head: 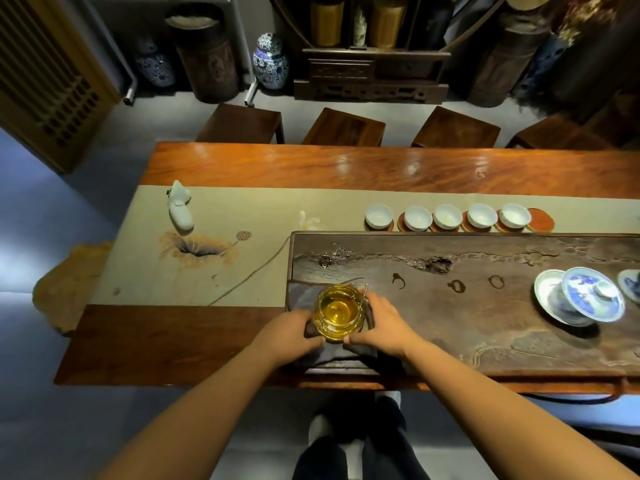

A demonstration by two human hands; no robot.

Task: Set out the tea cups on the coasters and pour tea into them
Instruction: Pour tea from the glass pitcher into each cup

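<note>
Glass pitcher [340, 310] of amber tea cupped between left hand [290, 332] and right hand [380, 323], each grip curled on it, probably steadying for pouring; five cups [447, 216] wait on coasters [540, 220] across worktop [346, 164].

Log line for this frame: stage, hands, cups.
stage: pre-pour | left hand: on pitcher | right hand: on pitcher | cups: five on coasters | sixth coaster: bare

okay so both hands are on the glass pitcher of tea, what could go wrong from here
1. The glass pitcher is nearly full, so lifting it could slop tea onto the dark cloth beneath.
2. The cups stand tightly together in a row, so pouring into one may splash its neighbours.
3. The rightmost coaster is bare.
</note>
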